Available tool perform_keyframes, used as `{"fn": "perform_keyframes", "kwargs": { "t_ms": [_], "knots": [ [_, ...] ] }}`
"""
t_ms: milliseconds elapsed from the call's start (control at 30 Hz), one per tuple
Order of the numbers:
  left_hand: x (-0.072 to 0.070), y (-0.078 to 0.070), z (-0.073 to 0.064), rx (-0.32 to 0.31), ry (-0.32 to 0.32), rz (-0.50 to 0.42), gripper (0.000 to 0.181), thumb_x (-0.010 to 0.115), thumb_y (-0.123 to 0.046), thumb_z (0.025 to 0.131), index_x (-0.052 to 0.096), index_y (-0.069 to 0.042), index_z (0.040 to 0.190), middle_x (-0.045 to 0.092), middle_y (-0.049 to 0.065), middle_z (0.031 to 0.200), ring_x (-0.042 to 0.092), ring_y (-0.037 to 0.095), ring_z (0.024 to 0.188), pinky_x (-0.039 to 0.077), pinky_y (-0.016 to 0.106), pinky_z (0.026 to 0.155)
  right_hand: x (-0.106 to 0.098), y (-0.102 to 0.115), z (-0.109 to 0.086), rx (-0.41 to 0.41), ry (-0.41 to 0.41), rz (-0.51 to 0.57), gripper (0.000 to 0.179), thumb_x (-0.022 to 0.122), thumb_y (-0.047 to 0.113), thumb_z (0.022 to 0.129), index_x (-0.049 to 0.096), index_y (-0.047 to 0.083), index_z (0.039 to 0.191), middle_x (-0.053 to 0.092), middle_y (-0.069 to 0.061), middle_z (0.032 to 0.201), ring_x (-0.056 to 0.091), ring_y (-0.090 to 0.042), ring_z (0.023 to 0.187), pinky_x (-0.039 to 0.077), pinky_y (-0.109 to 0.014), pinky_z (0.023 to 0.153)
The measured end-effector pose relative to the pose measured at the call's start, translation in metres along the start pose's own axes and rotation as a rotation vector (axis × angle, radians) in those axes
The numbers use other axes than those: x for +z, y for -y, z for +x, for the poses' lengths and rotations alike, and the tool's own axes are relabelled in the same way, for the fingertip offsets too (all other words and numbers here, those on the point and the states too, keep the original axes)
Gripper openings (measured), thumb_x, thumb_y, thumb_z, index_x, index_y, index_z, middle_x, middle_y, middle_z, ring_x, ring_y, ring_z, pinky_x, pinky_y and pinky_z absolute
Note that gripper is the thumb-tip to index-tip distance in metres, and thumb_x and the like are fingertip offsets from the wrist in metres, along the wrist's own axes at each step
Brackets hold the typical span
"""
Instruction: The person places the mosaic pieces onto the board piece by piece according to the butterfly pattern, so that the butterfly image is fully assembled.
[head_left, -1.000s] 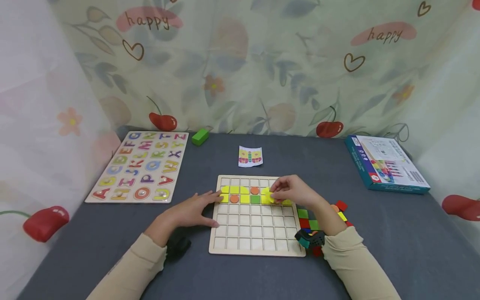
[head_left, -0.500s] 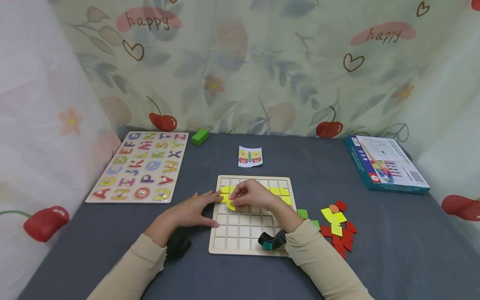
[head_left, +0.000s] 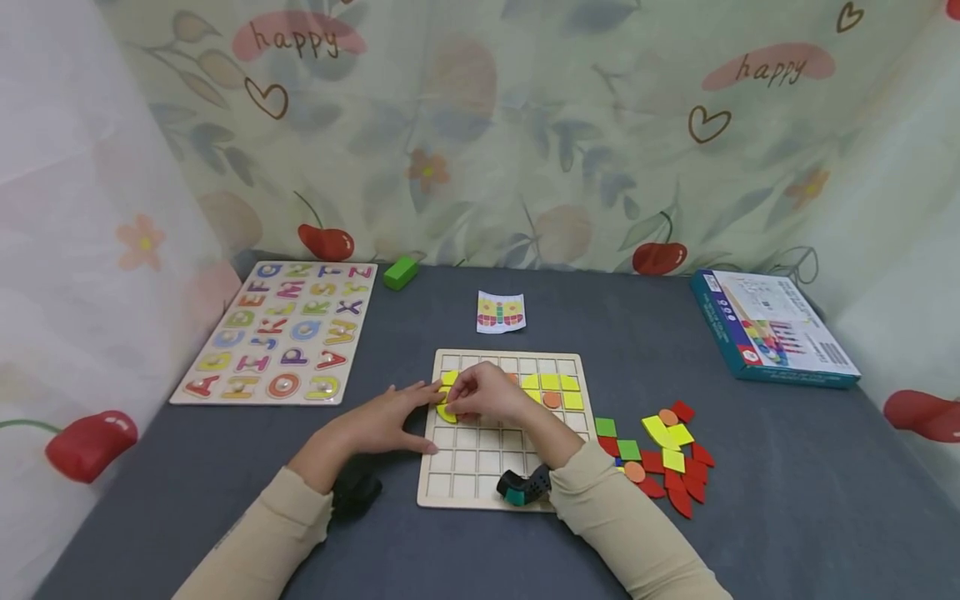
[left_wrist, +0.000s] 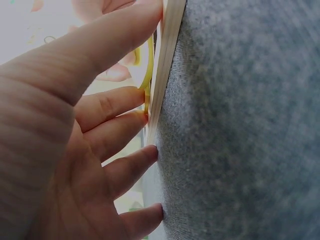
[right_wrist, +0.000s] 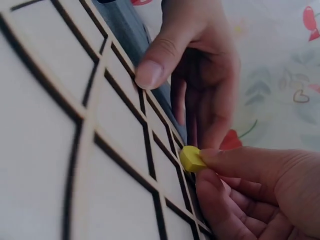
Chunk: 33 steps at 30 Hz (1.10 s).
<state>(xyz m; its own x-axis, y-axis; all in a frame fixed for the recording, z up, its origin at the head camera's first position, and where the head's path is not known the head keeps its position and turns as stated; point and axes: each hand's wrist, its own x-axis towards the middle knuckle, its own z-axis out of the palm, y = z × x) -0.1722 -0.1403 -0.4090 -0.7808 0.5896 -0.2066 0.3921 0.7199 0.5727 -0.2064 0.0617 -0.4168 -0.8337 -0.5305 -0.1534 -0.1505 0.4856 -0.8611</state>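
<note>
Dark cloth (head_left: 225, 500) underneath, patterned curtains (head_left: 495, 125) behind. Pinched between thumb and fingers of the right hand (head_left: 487, 393), a yellow piece (head_left: 446, 413) at the left side of the grid board (head_left: 487, 485); curved edge toward the near side and leftward, long axis hard to tell (partly hidden by fingers). Seated in a cell or held just above, impossible to tell. Fingers apart on the left hand (head_left: 378, 421), along the board's left edge. In the board's cells, yellow tiles (head_left: 571, 401) and orange discs (head_left: 551, 401). In the letter board (head_left: 262, 390), farther left, coloured letters (head_left: 283, 395).
</note>
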Motion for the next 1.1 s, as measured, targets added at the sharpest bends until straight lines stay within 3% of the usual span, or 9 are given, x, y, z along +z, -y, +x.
{"fn": "perform_keyframes", "kwargs": {
  "t_ms": [233,600,867,1100],
  "knots": [
    [0.0004,-0.0008,0.0013,0.002,0.0,-0.002,0.076,0.073,-0.041,0.078,0.041,-0.013,0.142,0.028,0.007,0.153,0.017,0.032,0.144,0.008,0.061,0.113,0.0049,0.002,-0.0033,-0.008,-0.066,-0.121,0.01,0.073,0.015,0.081,0.069,0.006,0.08,0.061,-0.001,0.065,0.053,-0.009,0.053,0.045,-0.019,0.051],
    [-0.0005,-0.0018,0.0014,0.008,-0.004,-0.012,0.075,0.073,-0.04,0.078,0.042,-0.014,0.141,0.028,0.007,0.153,0.017,0.033,0.144,0.007,0.062,0.112,0.006,0.0039,-0.0042,0.01,-0.051,-0.073,0.007,0.07,0.008,0.082,0.07,0.002,0.083,0.064,-0.005,0.068,0.058,-0.009,0.052,0.053,-0.021,0.054],
    [-0.0004,0.0012,-0.0008,0.003,-0.007,-0.008,0.074,0.073,-0.04,0.078,0.043,-0.014,0.141,0.027,0.008,0.153,0.016,0.033,0.144,0.007,0.062,0.112,0.009,0.0068,-0.0057,-0.066,-0.043,-0.185,0.014,0.076,0.012,0.077,0.069,0.003,0.085,0.06,-0.001,0.068,0.051,-0.007,0.059,0.043,-0.017,0.054],
    [-0.0003,0.0003,-0.0012,0.004,-0.003,-0.011,0.074,0.073,-0.04,0.078,0.043,-0.013,0.141,0.026,0.006,0.154,0.015,0.031,0.144,0.006,0.06,0.113,0.0032,0.0056,-0.009,-0.058,-0.018,-0.139,0.015,0.075,0.011,0.078,0.068,0.002,0.087,0.061,-0.002,0.069,0.052,-0.008,0.058,0.044,-0.018,0.053]
  ]
}}
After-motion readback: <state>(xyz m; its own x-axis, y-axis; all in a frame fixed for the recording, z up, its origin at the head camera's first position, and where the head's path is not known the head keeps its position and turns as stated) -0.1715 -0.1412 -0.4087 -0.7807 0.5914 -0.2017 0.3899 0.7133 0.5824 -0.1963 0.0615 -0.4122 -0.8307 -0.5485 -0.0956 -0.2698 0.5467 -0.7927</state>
